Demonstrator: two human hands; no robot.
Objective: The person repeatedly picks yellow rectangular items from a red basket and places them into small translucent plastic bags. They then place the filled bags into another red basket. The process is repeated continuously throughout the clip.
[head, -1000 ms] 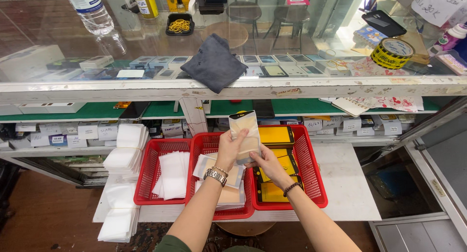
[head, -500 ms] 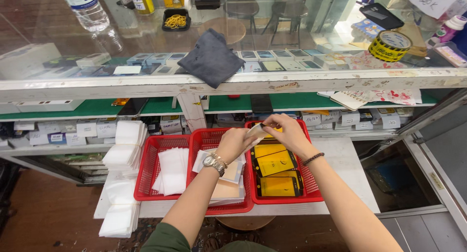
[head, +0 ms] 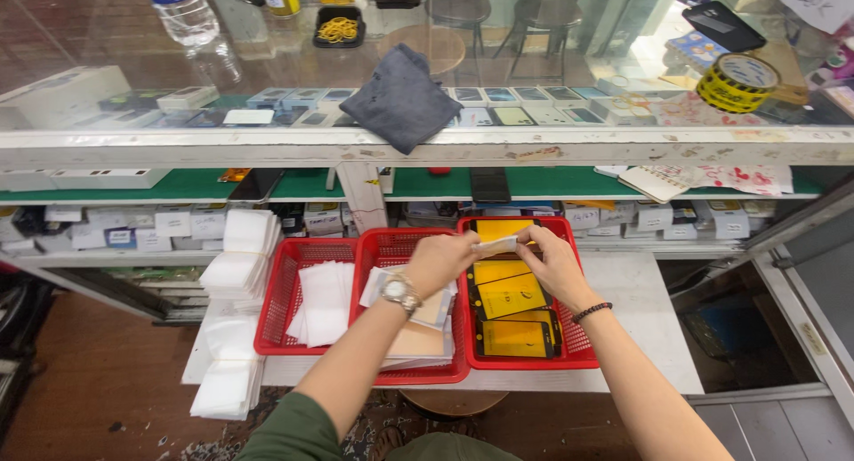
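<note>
My left hand (head: 440, 261), with a wristwatch on its wrist, and my right hand (head: 553, 261), with a dark bead bracelet, meet over the red baskets. Between their fingertips they hold one small flat pale packet (head: 495, 245), seen almost edge-on. Below the packet, the right red basket (head: 583, 350) holds several yellow and black flat packs (head: 511, 294). The middle red basket (head: 391, 245) holds pale and tan flat packets (head: 418, 341). The left red basket (head: 277, 312) holds white sleeves (head: 325, 301).
The baskets sit on a white shelf (head: 649, 323) behind a glass display counter (head: 427, 145). A dark folded cloth (head: 407, 99), a water bottle (head: 185, 8) and a yellow tape roll (head: 737, 81) lie on the glass. White sleeve stacks (head: 238, 261) stand to the left.
The packet was held up flat in my left hand with my right hand lower in the basket. Both hands have since come together and now pinch the packet, turned edge-on.
</note>
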